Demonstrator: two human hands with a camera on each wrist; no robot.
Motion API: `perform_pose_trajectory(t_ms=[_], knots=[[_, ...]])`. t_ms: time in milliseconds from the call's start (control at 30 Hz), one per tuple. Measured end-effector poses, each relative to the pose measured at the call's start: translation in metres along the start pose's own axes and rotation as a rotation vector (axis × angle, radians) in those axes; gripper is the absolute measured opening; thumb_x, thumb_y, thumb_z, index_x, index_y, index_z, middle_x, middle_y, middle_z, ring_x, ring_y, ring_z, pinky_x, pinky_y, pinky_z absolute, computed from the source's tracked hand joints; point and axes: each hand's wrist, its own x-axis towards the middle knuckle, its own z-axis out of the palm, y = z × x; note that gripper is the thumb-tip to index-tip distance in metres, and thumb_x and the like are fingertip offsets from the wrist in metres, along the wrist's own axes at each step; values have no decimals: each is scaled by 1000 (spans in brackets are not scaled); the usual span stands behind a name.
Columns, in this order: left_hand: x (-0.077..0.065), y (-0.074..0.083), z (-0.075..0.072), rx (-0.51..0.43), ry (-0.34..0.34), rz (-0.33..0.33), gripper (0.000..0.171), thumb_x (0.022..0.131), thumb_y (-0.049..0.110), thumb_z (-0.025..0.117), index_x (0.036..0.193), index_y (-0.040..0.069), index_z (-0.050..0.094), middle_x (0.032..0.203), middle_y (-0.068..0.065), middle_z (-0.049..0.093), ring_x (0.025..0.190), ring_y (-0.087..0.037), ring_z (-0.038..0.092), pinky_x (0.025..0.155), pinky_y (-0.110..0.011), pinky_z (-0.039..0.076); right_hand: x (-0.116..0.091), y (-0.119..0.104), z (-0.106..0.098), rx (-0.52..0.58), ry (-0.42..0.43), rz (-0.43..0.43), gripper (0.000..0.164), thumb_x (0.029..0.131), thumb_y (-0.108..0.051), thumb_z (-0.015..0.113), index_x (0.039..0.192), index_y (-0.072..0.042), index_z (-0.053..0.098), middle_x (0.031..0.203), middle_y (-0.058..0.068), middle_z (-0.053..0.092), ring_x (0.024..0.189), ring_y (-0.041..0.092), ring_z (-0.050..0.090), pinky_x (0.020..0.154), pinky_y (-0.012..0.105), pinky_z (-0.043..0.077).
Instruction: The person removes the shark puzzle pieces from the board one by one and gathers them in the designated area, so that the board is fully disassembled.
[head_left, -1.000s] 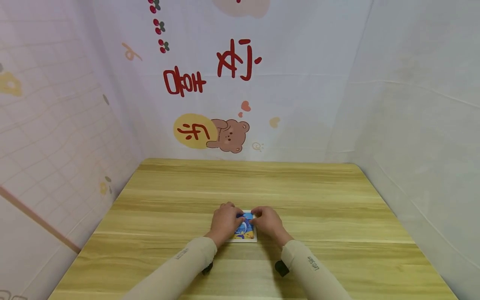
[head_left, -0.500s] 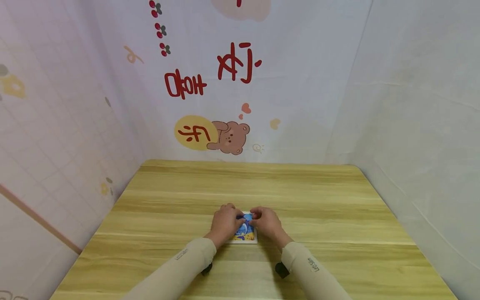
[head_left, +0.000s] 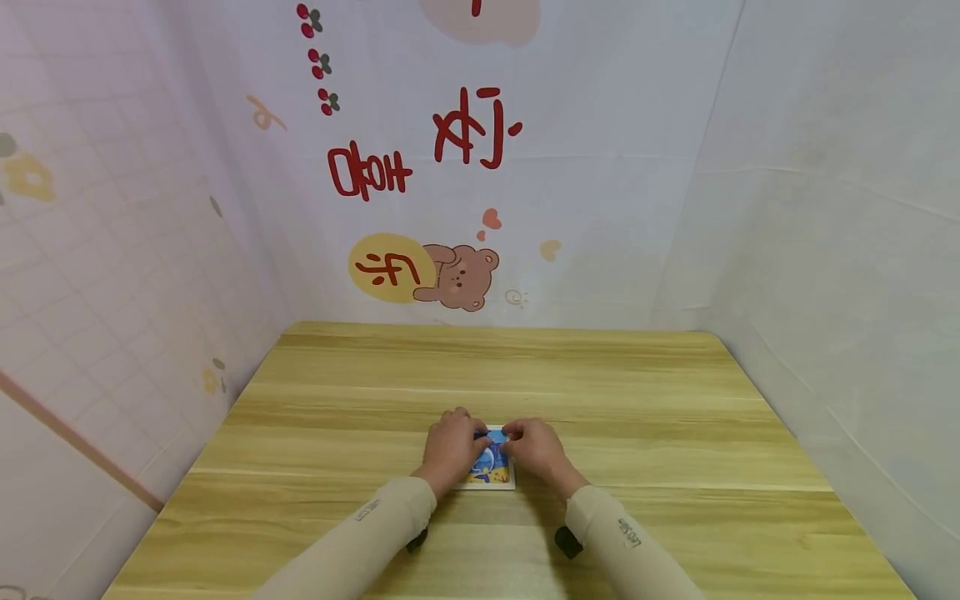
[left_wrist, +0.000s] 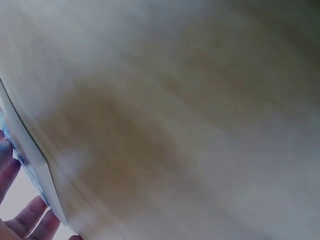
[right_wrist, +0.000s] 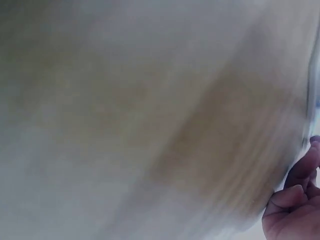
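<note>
A small flat picture board [head_left: 491,477] with a white rim and a blue and yellow picture lies on the table. My left hand [head_left: 448,450] covers its left part, thumb and index finger bent close together over the picture. At the upper right of the board, my right hand [head_left: 537,447] brings curved thumb and index fingertips together at the edge. The left wrist view catches the white rim [left_wrist: 31,160] with fingertips along it. In the right wrist view, curled fingers [right_wrist: 302,167] sit beside the board's edge. What lies under the fingertips is hidden.
The wood-grain table [head_left: 637,400] extends around the board. White cloth walls rise at the back and both sides, the back one [head_left: 600,167] printed with a bear, hearts and red characters. Dark wrist straps [head_left: 568,542] show below the sleeves.
The head view has tilted slightly, so the scene sits a little lower. Both hands stay at the board, with only slight shifts of the right thumb and index finger.
</note>
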Motion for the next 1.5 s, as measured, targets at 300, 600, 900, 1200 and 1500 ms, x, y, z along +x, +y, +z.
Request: perform_pose_trajectory(t_ms=[300,600,900,1200,1500], knots=[[-2,0,-1,0,16,10,16,89,30,75,98,17,79,93,-1,60,88,-23,56,75,-44,48,2,-3,-3,187,-28,107,28,83,-4,78,109,2,70,94,6,64,87,20,58,74,33,52],[-3,-7,-2,-25,-50,70,26,90,33,74,107,14,78,105,-6,62,99,-28,57,82,-48,49,2,2,2,183,-33,54,30,84,1,75,113,2,68,92,6,65,85,19,59,72,31,52],[-17,-36,-17,-51,-157,263,55,90,38,73,131,3,64,140,-24,51,131,-40,46,106,-54,38,2,3,-3,173,-62,-4,29,85,3,74,113,5,69,94,9,68,86,18,61,76,34,54],[-24,-40,-25,-5,-250,336,56,94,40,67,138,6,59,148,-22,44,137,-37,41,109,-52,36,3,10,-9,214,-75,5,30,86,2,73,116,5,69,93,6,68,86,17,62,73,30,53],[-26,-42,-22,-49,-243,321,57,93,40,68,138,6,59,149,-22,43,137,-39,40,109,-53,35,-3,37,-34,263,-115,20,33,86,-3,75,119,1,68,95,4,66,86,17,59,67,28,52]])
